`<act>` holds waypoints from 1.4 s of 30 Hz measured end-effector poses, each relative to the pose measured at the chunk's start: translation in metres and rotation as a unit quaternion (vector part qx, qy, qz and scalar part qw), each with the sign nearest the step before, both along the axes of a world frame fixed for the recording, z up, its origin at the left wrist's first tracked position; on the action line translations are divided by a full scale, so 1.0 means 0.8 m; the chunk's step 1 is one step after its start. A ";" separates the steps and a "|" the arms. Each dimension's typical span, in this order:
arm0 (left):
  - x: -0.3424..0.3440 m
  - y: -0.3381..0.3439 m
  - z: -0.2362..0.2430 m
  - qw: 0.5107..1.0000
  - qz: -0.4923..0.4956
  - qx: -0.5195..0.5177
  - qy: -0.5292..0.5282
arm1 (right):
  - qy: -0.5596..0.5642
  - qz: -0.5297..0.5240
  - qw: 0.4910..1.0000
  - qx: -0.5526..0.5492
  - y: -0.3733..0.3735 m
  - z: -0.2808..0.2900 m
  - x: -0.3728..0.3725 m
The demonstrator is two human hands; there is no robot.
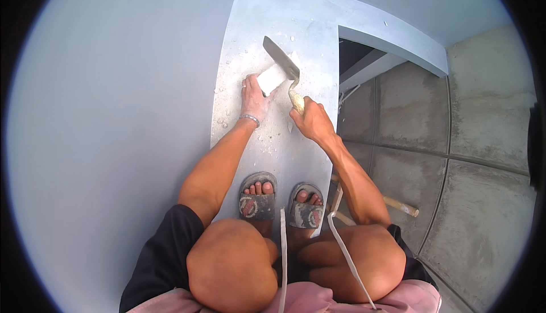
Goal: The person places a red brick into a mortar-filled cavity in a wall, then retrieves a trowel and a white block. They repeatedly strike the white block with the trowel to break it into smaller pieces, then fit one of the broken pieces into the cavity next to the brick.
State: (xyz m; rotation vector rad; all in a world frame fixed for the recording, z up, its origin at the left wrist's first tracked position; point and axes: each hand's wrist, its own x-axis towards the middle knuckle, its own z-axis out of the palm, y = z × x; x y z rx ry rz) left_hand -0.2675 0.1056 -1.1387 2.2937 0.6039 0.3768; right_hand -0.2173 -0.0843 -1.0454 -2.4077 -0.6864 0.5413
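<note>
My left hand [255, 98] grips a small white block [272, 80], its fingers along the block's left and near sides. My right hand [313, 121] is wrapped round the pale yellow handle of a trowel [281, 58]. The trowel's metal blade slants up and to the left, over the block's far right edge; whether it touches the block I cannot tell. White crumbs and dust [227, 105] lie scattered on the pale ledge [307, 6] around both hands.
I squat on the ledge in dark sandals [257, 205]. A pale blue wall [114, 114] rises on the left. Past the ledge's right edge, a grey tiled floor [409, 108] lies lower, with a wooden pole [401, 206] near my right knee. Two white cords [347, 256] hang between my knees.
</note>
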 end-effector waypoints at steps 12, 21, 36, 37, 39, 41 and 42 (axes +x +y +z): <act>0.001 -0.004 0.003 1.000 -0.004 0.016 0.004 | -0.058 -0.130 0.961 0.236 0.023 0.055 -0.020; -0.007 0.005 -0.003 1.000 0.005 0.019 -0.001 | -0.087 -0.074 0.963 0.243 0.047 0.128 -0.006; 0.000 0.010 -0.001 0.997 0.056 -0.038 -0.036 | 0.013 -0.108 0.986 0.129 0.030 0.151 0.019; 0.000 0.014 0.003 0.993 0.075 -0.077 -0.038 | 0.008 -0.118 0.981 0.151 0.023 0.151 0.022; 0.007 0.045 0.006 0.947 0.158 -0.273 -0.062 | 0.023 -0.140 0.969 0.202 0.011 0.130 0.026; -0.002 0.065 0.011 0.880 0.194 -0.428 -0.068 | 0.040 -0.156 0.956 0.247 -0.003 0.093 0.028; -0.004 0.072 0.023 0.851 0.187 -0.487 -0.068 | 0.083 -0.175 0.953 0.232 -0.009 0.090 0.027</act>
